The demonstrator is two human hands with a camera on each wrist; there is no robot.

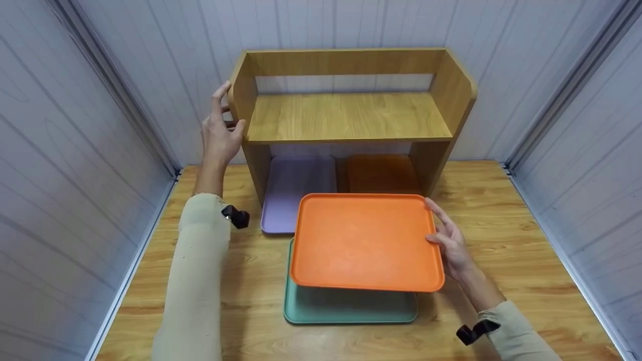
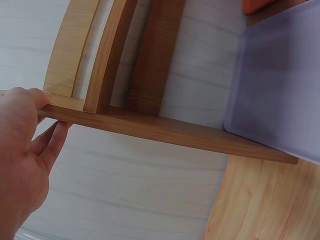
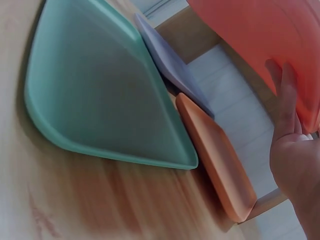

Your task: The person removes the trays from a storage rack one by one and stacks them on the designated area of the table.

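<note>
The person's right hand [image 1: 451,245] holds an orange tray [image 1: 366,240] by its right edge, fingers [image 3: 287,100] straight and pressed together beneath it and the thumb on the rim. The tray hangs level above a green tray [image 1: 346,306] that lies flat on the tabletop [image 1: 501,210], covering most of it. At about eleven o'clock from the orange tray, the left hand [image 1: 220,130] grips the left side panel of a wooden shelf [image 1: 351,115], thumb on the front edge and fingers [image 2: 50,145] loosely spread along the outer face. Under the shelf, at twelve o'clock, a lilac tray [image 1: 296,190] and a darker orange tray [image 1: 382,173] lie side by side on the tabletop, the lilac one sticking out towards the front.
</note>
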